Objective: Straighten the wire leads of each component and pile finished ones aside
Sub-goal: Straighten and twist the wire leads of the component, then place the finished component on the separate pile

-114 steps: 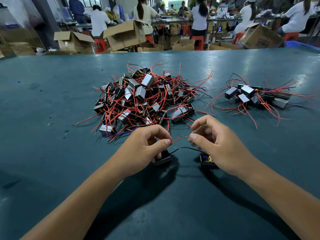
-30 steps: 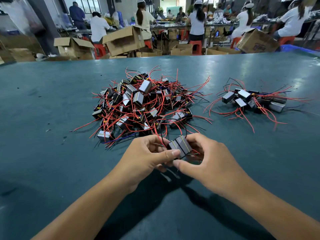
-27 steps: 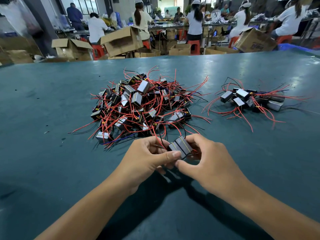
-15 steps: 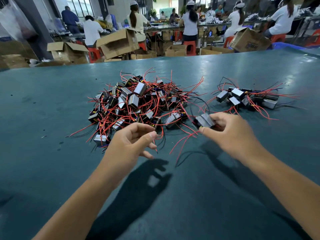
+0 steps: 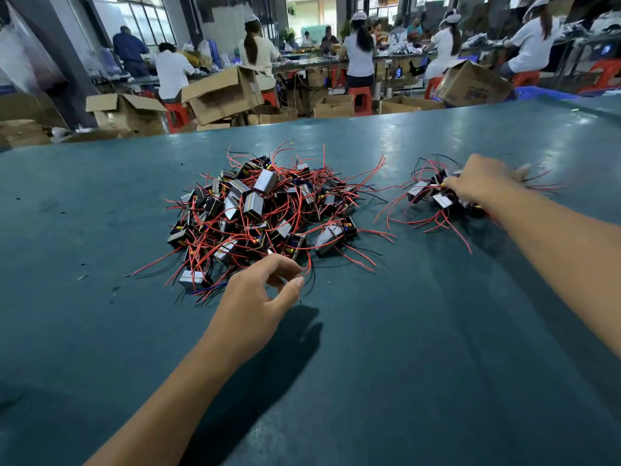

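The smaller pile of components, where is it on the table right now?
In the head view the smaller pile lies on the green table at far right, beside the big tangled pile, partly under the right hand.

Factory assembly floor: capped workers [image 5: 359, 45] at benches, cardboard boxes [image 5: 223, 95], plastic stools [image 5: 361, 99]

Head-worn view, forward and down; table [image 5: 369, 381] near

A big pile [image 5: 265, 210] of components lies mid-frame on the table [image 5: 403, 381]. A small pile [image 5: 437, 196] sits to its right, apart. The left hand [image 5: 258, 297] is at the big pile's near edge; the right hand [image 5: 480, 181] lies over the small pile, perhaps touching it. Boxes [image 5: 221, 94] stand behind the table, upper frame.
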A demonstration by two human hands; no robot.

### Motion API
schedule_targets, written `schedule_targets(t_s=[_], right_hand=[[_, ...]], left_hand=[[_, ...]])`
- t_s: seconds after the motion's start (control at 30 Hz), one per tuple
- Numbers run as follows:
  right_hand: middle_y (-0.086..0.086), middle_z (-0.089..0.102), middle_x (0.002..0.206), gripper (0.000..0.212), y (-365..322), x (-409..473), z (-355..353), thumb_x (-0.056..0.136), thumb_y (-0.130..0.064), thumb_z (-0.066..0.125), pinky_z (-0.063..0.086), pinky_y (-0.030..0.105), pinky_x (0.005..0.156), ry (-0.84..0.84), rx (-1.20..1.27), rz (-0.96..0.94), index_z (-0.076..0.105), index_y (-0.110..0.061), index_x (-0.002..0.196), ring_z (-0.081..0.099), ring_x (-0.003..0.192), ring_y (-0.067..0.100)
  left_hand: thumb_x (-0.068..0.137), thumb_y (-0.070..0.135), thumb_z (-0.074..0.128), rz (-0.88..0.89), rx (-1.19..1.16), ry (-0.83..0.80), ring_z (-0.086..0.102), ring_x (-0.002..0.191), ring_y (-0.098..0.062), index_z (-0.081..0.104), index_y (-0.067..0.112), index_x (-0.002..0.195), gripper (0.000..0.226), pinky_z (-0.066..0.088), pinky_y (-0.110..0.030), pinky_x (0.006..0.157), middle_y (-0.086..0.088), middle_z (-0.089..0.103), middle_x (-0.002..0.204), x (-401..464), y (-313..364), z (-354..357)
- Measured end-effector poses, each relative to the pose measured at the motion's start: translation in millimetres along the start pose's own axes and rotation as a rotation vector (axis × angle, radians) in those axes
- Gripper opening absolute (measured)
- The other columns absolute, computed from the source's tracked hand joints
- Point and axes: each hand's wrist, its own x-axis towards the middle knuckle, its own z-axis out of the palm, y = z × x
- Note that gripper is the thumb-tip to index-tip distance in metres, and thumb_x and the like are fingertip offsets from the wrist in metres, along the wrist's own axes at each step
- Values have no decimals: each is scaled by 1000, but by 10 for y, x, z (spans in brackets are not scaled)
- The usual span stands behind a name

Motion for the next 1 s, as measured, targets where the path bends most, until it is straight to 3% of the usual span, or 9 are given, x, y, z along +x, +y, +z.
schedule_targets(t_s=[0.07, 0.17, 0.27, 0.37, 0.5, 0.57, 0.7, 0.8, 1.0], right_hand=[[16, 65, 121, 35, -45, 9, 74, 92, -39, 53, 10, 62, 115, 102, -122, -1, 63, -10, 109, 47, 130, 36], [17, 64, 119, 31, -236, -82, 151, 90, -24, 51, 19, 56, 115, 332, -135, -283, 63, -8, 114, 48, 125, 33], [10, 58, 135, 38, -487, -239, 337, 98, -29, 44, 20, 53, 114, 133, -142, -671, 59, -17, 131, 45, 132, 31], [3, 59, 134, 37, -496, -240, 484, 103, -36, 33, 12, 54, 116, -37, -326, -596, 61, -21, 122, 44, 134, 27], [11, 67, 112, 30, -280, -176, 480, 98, -26, 36, 29, 41, 101, -80, -249, -429, 61, -11, 92, 56, 114, 29], [6, 67, 110, 23, -312, -202, 431, 96, -26, 39, 20, 49, 113, -15, -324, -402, 59, -17, 88, 53, 119, 29], [8, 68, 120, 26, -610, -476, 340, 96, -20, 49, 31, 46, 108, 80, -19, -718, 68, -19, 113, 57, 116, 29], [5, 69, 112, 19, -838, -818, 313, 93, -15, 59, 43, 42, 98, -20, 241, -948, 71, -17, 107, 59, 108, 27], [1, 63, 117, 54, -1036, -1025, 357, 80, -47, 76, 41, 42, 99, -162, 210, -913, 62, -29, 128, 52, 113, 23]], left_hand=[[95, 26, 67, -6, -3, 2, 63, 89, -3, 67, 32, 95, 6, 44, -14, 72, 23, 66, 89, 13, -1, -5], [95, 26, 66, 0, -1, -1, 63, 90, -3, 66, 32, 96, 6, 44, -11, 72, 23, 66, 91, 14, 1, 3], [95, 25, 67, 9, -2, -9, 61, 85, 0, 67, 30, 97, 5, 42, -9, 70, 22, 66, 93, 5, -2, 14], [94, 24, 67, 15, 0, -17, 62, 88, -3, 67, 29, 95, 5, 45, -13, 72, 21, 66, 92, 6, -11, 11], [94, 25, 67, 27, -3, -19, 64, 92, -7, 67, 30, 95, 5, 47, -15, 76, 20, 67, 91, 7, -20, 0], [94, 26, 67, 32, 6, -18, 63, 92, -6, 67, 30, 96, 5, 46, -12, 76, 20, 67, 92, 8, -21, 2], [95, 26, 66, 21, 17, -30, 63, 89, -5, 66, 31, 95, 4, 44, -10, 72, 21, 66, 90, 5, -22, 16], [95, 26, 66, 13, 24, -41, 61, 82, -3, 66, 30, 94, 4, 42, -10, 69, 19, 66, 87, 5, -23, 27], [95, 26, 66, 13, 35, -44, 62, 87, -5, 67, 29, 93, 4, 46, -13, 74, 20, 66, 90, 12, -13, -2]])
